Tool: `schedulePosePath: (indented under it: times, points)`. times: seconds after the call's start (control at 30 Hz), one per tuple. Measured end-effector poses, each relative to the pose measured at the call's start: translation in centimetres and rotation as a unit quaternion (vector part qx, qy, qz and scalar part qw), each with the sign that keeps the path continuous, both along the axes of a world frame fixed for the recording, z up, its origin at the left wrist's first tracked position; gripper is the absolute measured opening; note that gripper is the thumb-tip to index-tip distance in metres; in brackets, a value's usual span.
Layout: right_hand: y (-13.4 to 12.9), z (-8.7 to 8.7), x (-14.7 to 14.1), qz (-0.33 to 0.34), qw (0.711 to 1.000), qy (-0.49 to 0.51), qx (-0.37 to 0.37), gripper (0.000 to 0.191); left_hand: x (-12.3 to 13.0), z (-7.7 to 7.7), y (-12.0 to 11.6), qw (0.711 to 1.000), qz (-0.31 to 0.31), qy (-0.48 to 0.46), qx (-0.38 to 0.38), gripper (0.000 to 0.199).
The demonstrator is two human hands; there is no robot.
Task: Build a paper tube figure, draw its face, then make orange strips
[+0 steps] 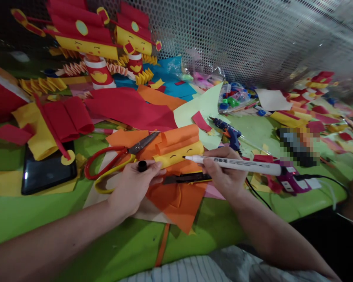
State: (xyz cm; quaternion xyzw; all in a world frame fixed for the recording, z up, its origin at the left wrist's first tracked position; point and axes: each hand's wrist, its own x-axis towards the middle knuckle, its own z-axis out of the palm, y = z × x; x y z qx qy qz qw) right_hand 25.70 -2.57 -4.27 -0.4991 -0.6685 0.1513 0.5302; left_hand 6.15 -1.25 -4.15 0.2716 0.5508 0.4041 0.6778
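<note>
My right hand [225,172] grips a white marker pen [238,163], its dark tip touching or just over a yellow paper roll [181,154]. Two short curved black strokes show on that roll, and orange rolled paper [179,137] sits along its top. My left hand [135,182] pinches the roll's left end between thumb and fingers. A black marker cap [142,166] sticks up from the same hand. Red-and-yellow-handled scissors [106,162] lie beside my left hand. Under the roll rests a black utility knife [192,177], on sheets of orange paper [179,207].
Finished red-and-yellow paper figures [100,74] stand at the back left. A black phone [48,172] lies under paper pieces at left. Right of the roll are a blue glue gun [231,133] and a purple power strip [294,182]. A perforated metal panel [223,35] rises behind.
</note>
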Motion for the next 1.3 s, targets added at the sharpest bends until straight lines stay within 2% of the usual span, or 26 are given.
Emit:
schedulePosePath:
  times: [0.17, 0.57, 0.9, 1.3]
  points:
    - [0.0, 0.3, -0.9, -0.024, 0.992, -0.123, 0.019, 0.013, 0.1, 0.1, 0.0, 1.000, 0.000, 0.006, -0.001, 0.015]
    - [-0.1, 0.2, -1.7, -0.023, 0.991, -0.130, -0.008, 0.014, 0.2, 0.6, 0.1, 1.000, -0.009, 0.023, 0.002, 0.010]
    - [0.0, 0.3, -1.8, -0.009, 0.991, -0.135, 0.012, 0.010, 0.1, 0.4, 0.1, 1.000, -0.020, 0.017, 0.009, 0.015]
    - [0.3, 0.3, -2.1, -0.030, 0.984, -0.167, 0.050, 0.018, 0.1, 0.5, 0.1, 1.000, -0.021, 0.021, 0.010, 0.017]
